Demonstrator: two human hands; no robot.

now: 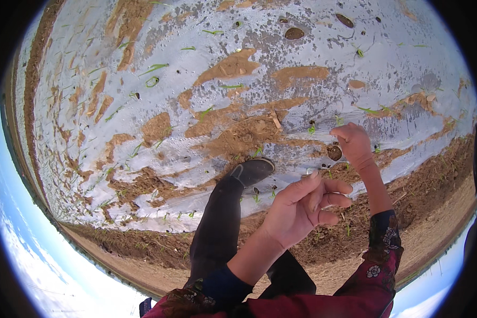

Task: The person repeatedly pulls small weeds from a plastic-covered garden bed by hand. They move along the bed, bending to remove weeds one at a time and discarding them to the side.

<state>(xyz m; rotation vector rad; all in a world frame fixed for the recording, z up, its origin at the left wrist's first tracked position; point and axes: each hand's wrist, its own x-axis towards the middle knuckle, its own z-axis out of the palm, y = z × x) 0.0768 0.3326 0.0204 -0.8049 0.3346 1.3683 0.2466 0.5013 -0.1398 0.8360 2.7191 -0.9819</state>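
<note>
My left hand is raised in front of my body, its palm turned up and its fingers loosely curled and apart; I see nothing held in it. A small pale, shiny spot shows at its thumb tip, too small to identify. Farther out, my right hand is bent low over the clear plastic mulch film, back of the hand towards me. Its fingertips are partly hidden, so whether they pinch anything is unclear. Just left of it lie a soil-filled hole in the film and a small green seedling.
My dark boot stands on the film's near edge. Patches of brown soil and thin green seedlings dot the sheet. More open holes lie farther away. A bare soil furrow runs along the near side.
</note>
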